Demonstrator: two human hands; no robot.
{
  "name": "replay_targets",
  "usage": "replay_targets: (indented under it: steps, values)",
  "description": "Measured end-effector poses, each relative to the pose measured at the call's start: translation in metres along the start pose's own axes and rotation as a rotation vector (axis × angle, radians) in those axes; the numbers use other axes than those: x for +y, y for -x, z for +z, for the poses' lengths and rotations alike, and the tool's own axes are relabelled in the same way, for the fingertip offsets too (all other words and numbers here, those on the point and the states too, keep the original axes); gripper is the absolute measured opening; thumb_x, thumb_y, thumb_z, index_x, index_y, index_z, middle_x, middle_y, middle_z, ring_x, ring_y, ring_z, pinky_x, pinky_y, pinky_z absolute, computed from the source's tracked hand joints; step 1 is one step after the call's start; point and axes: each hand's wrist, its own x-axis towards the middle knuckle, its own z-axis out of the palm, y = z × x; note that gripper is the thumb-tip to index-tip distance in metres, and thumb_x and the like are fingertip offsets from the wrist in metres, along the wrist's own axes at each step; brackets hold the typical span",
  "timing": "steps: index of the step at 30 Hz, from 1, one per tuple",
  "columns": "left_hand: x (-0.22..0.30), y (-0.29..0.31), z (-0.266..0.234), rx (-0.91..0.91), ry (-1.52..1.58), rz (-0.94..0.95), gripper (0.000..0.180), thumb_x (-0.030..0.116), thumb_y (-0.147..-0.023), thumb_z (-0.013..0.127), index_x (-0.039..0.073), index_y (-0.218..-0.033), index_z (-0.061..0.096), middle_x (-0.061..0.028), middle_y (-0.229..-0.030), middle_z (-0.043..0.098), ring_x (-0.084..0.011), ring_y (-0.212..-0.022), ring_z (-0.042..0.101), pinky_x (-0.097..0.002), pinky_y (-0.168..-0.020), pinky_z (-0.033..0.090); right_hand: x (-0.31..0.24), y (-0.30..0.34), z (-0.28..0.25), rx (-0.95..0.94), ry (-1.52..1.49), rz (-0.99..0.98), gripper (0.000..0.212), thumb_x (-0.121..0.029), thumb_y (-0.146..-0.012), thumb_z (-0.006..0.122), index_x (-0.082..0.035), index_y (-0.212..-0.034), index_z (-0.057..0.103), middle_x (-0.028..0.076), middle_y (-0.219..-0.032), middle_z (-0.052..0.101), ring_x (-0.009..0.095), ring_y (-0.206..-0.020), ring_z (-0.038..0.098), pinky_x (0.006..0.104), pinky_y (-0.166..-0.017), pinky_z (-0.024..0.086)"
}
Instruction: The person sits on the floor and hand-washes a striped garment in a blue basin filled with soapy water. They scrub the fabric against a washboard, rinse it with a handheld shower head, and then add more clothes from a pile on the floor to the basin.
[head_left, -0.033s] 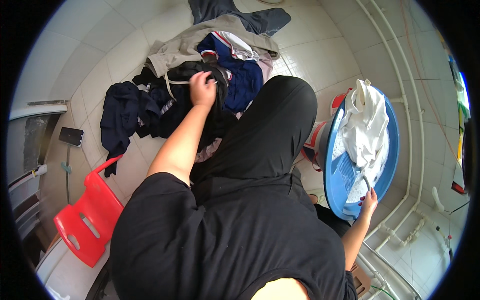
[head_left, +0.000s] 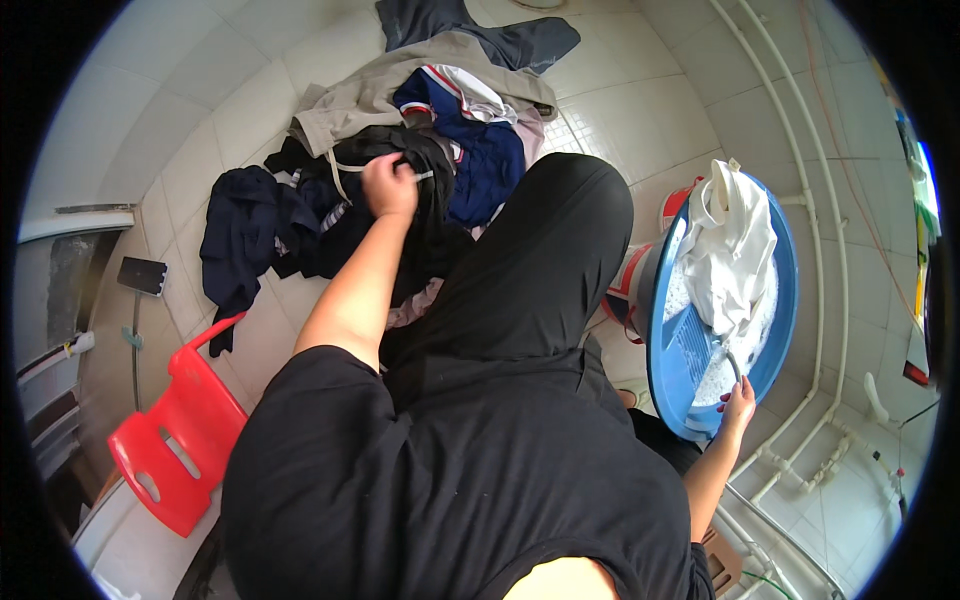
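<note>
My left hand (head_left: 389,187) is over a black garment (head_left: 425,215) with a pale drawstring, in a heap of clothes on the floor. Its fingers look bent but are smeared by motion, so I cannot tell whether they grip the cloth. Around it lie a navy garment (head_left: 238,225), a blue garment with white and red trim (head_left: 490,165) and beige trousers (head_left: 360,95). At the right, my right hand (head_left: 738,403) is closed round a slim grey curved handle (head_left: 734,366) at the blue basin (head_left: 790,300). Inside the basin, a white garment (head_left: 735,240) lies in suds beside a ribbed washboard (head_left: 686,345).
A dark grey garment (head_left: 530,42) lies at the far side of the tiled floor. Red-and-white containers (head_left: 629,285) stand beside the basin. A red plastic chair (head_left: 190,440) is at the left. White pipes (head_left: 815,230) run along the right wall.
My left hand has moved slightly left and down, and its fingers look more bent. A short white strip beside it on the black garment shows more. My right hand has stayed in place.
</note>
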Motion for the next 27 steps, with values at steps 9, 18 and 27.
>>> replay_targets:
  steps: [9, 18, 27]
  values:
    - [-0.175, 0.026, -0.013, -0.435, 0.062, -0.888, 0.033, 0.017, -0.080, 0.048, -0.003, -0.105, 0.057, -0.0219, -0.113, 0.057, -0.0365, -0.108, 0.051, -0.0395, -0.089, 0.041, 0.006, 0.010, 0.002, -0.041, 0.072, 0.016, 0.038, -0.016, -0.089, 0.046, -0.002, -0.125, 0.047, 0.004, -0.057, 0.052, 0.009, -0.039, 0.042, 0.0235, -0.037, 0.036]
    - [-0.118, 0.040, 0.001, -0.659, 0.332, -0.793, 0.021, 0.017, -0.071, 0.064, -0.001, -0.081, 0.061, -0.0040, -0.070, 0.059, -0.0146, -0.064, 0.052, -0.0316, -0.060, 0.042, -0.010, 0.012, 0.009, -0.066, 0.039, 0.015, 0.038, -0.016, -0.089, 0.046, -0.003, -0.124, 0.048, 0.004, -0.059, 0.053, 0.010, -0.041, 0.044, 0.0241, -0.038, 0.038]
    - [0.052, -0.069, -0.065, -0.226, 1.129, -0.590, 0.014, 0.013, -0.087, 0.056, 0.002, -0.092, 0.063, 0.0022, -0.071, 0.057, -0.0035, -0.057, 0.046, -0.0183, -0.051, 0.036, -0.013, 0.008, 0.011, -0.081, 0.010, 0.007, 0.037, -0.015, -0.089, 0.046, -0.003, -0.124, 0.048, 0.003, -0.059, 0.052, 0.010, -0.040, 0.043, 0.0236, -0.038, 0.037]
